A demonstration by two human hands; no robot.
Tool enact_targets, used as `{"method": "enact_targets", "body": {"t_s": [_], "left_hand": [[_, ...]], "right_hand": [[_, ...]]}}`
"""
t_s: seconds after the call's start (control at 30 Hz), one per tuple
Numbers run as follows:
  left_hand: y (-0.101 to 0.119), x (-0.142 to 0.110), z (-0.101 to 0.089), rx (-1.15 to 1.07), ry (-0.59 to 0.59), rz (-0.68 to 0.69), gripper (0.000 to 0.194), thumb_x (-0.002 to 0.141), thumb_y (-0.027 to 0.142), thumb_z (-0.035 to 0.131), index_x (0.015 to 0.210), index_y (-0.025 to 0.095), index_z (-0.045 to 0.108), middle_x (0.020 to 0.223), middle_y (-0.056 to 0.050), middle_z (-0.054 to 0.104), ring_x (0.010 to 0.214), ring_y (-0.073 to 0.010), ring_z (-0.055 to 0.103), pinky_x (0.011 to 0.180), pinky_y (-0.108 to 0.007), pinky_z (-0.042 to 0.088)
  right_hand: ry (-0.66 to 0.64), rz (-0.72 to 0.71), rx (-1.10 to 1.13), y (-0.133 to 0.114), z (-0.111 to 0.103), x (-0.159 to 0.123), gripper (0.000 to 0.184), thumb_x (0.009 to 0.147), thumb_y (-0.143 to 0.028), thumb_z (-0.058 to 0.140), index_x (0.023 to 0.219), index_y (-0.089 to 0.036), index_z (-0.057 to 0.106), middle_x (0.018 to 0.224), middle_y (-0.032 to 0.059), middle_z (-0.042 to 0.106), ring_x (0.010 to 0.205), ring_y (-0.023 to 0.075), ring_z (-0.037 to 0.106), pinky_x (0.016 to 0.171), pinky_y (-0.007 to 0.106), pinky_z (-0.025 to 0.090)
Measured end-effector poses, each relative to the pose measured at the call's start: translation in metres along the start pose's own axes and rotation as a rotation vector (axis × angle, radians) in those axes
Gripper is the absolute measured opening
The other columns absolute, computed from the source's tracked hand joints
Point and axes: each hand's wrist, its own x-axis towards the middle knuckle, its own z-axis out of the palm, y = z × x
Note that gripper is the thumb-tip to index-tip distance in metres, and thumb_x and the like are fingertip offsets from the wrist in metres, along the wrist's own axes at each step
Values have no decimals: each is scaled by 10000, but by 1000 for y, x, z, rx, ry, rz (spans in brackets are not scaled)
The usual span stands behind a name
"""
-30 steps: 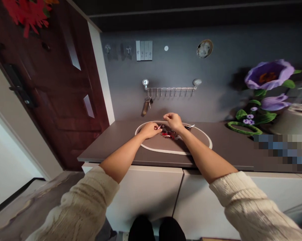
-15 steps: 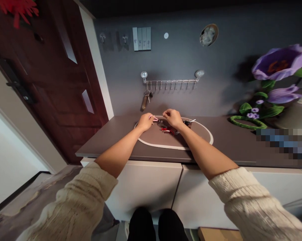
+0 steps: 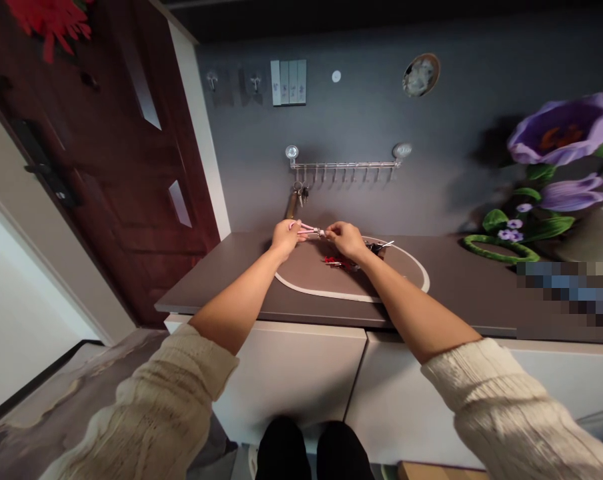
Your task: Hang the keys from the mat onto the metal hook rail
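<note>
My left hand (image 3: pixel 285 236) and my right hand (image 3: pixel 345 239) are raised a little above the brown cabinet top (image 3: pixel 221 280). Between them they pinch a small pink key fob with a metal ring (image 3: pixel 309 230), one hand at each end. Below them lies an oval brown mat with a white rim (image 3: pixel 351 297). On the mat sit more keys, some with red tags (image 3: pixel 337 262) and some dark metal ones (image 3: pixel 381 247). Both hands are closed in a pinch.
A chrome hook rail (image 3: pixel 346 165) on the grey wall holds one bunch of keys (image 3: pixel 297 197) at its left end. A dark red door (image 3: pixel 106 153) stands at the left. Purple artificial flowers (image 3: pixel 551 167) rest at the right. White cabinet doors (image 3: pixel 291 380) are below.
Both hands have lifted from the key pile on the mat. The left hand has drawn the pink fob up and to the left, and the right hand now grips its ring end.
</note>
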Motion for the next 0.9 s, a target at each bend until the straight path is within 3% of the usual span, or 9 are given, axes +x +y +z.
{"method": "enact_targets", "body": {"t_s": [0.23, 0.53, 0.9], "left_hand": [[2, 2, -3, -195, 22, -34, 215, 850, 229, 448, 748, 90, 577, 732, -83, 661, 559, -75, 597, 675, -251, 505], [9, -3, -1, -344, -13, -57, 193, 847, 221, 463, 772, 80, 571, 801, -110, 669, 657, -88, 619, 779, -278, 504], [11, -7, 0, -435, -139, -36, 182, 828, 205, 496, 785, 61, 598, 918, -146, 660, 729, -113, 636, 839, -319, 493]], "right_hand": [[14, -2, 103, -1, 1, -1, 154, 752, -251, 552, 840, -151, 629, 789, 45, 659, 681, 118, 569, 666, 230, 411], [196, -239, 95, -5, 0, -2, 124, 725, -269, 568, 757, -162, 622, 821, 46, 566, 726, 132, 519, 725, 269, 408], [208, -265, 100, -3, 2, -2, 104, 738, -217, 551, 781, -155, 623, 791, 37, 543, 710, 128, 508, 718, 261, 400]]}}
